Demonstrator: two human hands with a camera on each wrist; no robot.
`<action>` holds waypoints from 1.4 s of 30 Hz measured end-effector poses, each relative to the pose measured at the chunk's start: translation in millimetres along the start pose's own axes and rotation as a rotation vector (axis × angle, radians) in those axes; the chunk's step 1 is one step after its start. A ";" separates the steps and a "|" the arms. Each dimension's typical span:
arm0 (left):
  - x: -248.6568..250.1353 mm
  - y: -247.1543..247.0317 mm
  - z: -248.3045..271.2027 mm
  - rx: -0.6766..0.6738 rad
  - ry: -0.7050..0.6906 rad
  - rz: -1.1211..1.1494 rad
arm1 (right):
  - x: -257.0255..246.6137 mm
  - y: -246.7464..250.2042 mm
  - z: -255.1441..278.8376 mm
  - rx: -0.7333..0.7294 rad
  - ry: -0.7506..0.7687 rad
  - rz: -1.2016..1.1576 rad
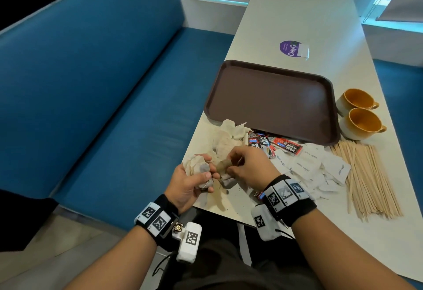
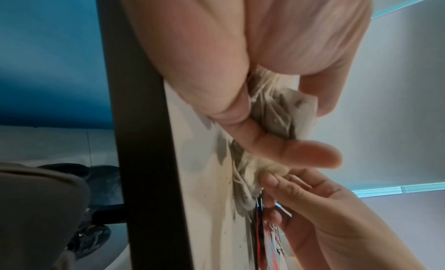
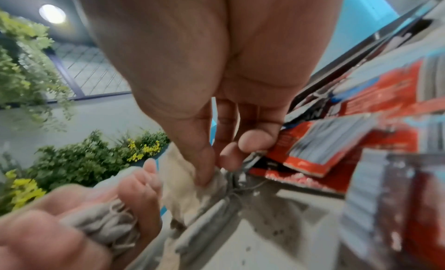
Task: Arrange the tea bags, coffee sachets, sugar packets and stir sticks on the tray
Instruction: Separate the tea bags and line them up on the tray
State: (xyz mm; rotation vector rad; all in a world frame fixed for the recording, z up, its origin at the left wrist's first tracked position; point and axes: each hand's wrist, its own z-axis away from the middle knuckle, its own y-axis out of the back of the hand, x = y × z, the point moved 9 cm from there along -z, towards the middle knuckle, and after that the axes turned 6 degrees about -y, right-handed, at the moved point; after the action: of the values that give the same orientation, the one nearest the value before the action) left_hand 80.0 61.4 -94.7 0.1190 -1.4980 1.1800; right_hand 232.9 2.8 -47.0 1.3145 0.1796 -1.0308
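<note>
Step in hand: gathering tea bags (image 1: pixel 225 139), near-left of the bare tray (image 1: pixel 270 99). Left hand (image 1: pixel 192 181) clutches a bunch; right hand (image 1: pixel 250 166) pinches another at the tabletop (image 1: pixel 297 15). Strings look tangled. Next, likely: free the bag, carry all to tray.

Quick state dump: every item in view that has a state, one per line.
tray: bare, on the table
left hand: grips a bunch of tea bags
right hand: pinches a tea bag
loose tea bags: heaped on the table, off the tray
coffee sachets: scattered, off the tray
sugar packets: scattered, off the tray
stir sticks: loose pile, off the tray
two cups: upright, empty
</note>
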 end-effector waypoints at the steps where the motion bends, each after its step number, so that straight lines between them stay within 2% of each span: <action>1: 0.5 0.5 -0.2 -0.001 -0.009 0.000 | 3.0 3.6 1.4 0.004 -0.014 -0.048; 7: 4.2 5.6 -1.3 0.067 -0.045 0.032 | 19.6 35.4 4.3 0.149 -0.034 -0.252; 10: 4.1 8.3 -1.9 0.106 -0.039 0.109 | 10.8 38.2 10.6 0.085 0.024 -0.360; 13: 5.1 9.2 -2.3 0.125 -0.038 0.169 | 0.6 20.4 13.3 -0.104 0.018 -0.420; 15: 6.1 8.9 -2.0 0.127 -0.037 0.195 | -1.0 3.4 12.7 -0.207 -0.030 -0.321; 16: 6.2 8.9 -1.8 0.130 -0.034 0.207 | -0.7 -1.4 11.0 -0.206 -0.051 -0.251; 21: 3.6 10.4 -1.3 0.155 -0.005 0.246 | -11.9 -11.2 -6.5 -0.062 -0.012 -0.025; 25: 3.0 10.1 -0.3 0.159 0.012 0.243 | -24.9 -17.7 -14.4 -0.047 0.003 0.128; 28: 3.7 10.0 -1.1 0.160 0.007 0.235 | -25.9 -22.1 -14.9 -0.047 0.003 0.150; 34: 4.1 8.5 -2.7 0.147 -0.005 0.215 | -16.6 -3.5 -7.3 0.012 0.036 0.009; 39: 2.3 7.3 -3.2 0.127 0.010 0.182 | 0.8 35.6 0.8 0.132 0.010 -0.369; 42: -0.4 5.0 -3.1 0.098 0.036 0.117 | -7.8 32.3 1.8 0.004 0.005 -0.635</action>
State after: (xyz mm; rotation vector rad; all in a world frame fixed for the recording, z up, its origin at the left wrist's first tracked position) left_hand 79.1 65.7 -98.5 0.0768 -1.4317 1.3429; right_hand 250.4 2.2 -18.7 1.2899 0.6281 -1.5571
